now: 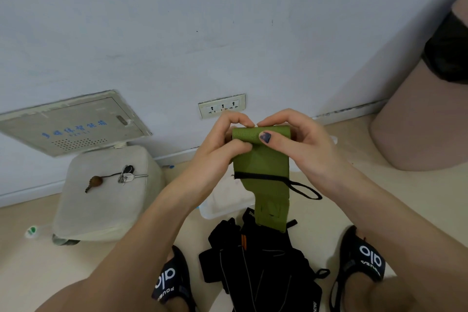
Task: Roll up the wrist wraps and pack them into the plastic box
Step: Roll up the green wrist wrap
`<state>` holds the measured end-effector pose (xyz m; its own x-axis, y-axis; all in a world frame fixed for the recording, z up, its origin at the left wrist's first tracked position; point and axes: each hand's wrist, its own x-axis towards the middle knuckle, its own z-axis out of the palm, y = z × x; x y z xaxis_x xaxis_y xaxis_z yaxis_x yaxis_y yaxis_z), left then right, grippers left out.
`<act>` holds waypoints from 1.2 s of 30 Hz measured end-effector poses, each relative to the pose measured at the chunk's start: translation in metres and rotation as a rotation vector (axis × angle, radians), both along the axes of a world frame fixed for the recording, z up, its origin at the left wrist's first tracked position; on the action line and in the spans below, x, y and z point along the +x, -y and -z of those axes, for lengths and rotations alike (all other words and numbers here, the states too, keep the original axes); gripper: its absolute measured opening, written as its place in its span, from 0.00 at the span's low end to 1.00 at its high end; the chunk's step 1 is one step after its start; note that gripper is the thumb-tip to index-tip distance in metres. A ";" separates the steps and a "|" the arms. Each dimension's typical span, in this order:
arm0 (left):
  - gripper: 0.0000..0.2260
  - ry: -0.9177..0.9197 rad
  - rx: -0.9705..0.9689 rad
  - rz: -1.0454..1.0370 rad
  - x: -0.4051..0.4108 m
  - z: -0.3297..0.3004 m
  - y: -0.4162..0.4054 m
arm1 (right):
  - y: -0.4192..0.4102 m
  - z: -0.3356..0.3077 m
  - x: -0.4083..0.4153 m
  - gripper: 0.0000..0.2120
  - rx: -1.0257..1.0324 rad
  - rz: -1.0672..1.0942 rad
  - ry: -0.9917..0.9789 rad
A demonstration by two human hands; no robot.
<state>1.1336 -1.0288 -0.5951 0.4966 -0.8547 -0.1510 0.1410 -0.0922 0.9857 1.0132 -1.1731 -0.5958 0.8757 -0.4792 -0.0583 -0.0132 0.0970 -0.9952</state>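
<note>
A green wrist wrap hangs in mid-air in front of me, its top end rolled into a small tube and its tail with a black thumb loop dangling down. My left hand pinches the left end of the roll. My right hand grips the right end, thumb pressed on the front of the roll. Below them a clear plastic box sits on the floor, mostly hidden behind my arms and the wrap. A pile of black wrist wraps lies on the floor between my feet.
A pale stool with a key bunch on top stands to the left. The wall with a socket panel is straight ahead, a metal panel leans at the left, and a large beige seat fills the right.
</note>
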 end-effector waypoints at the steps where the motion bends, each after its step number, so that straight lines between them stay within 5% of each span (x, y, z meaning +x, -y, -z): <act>1: 0.09 -0.005 0.002 0.009 -0.001 0.000 0.001 | 0.000 0.000 0.000 0.06 0.001 0.002 0.008; 11: 0.08 0.013 -0.082 0.001 0.001 -0.003 -0.002 | 0.008 0.001 -0.003 0.12 0.011 -0.073 -0.072; 15: 0.09 0.052 -0.126 -0.004 0.001 -0.004 -0.003 | 0.006 0.000 -0.002 0.06 0.021 -0.088 -0.137; 30: 0.11 0.098 -0.063 0.036 -0.002 0.000 -0.003 | 0.006 0.000 -0.004 0.10 -0.041 -0.085 0.020; 36: 0.13 0.119 -0.075 0.006 -0.002 0.000 -0.005 | 0.011 -0.002 -0.005 0.10 -0.046 -0.102 -0.110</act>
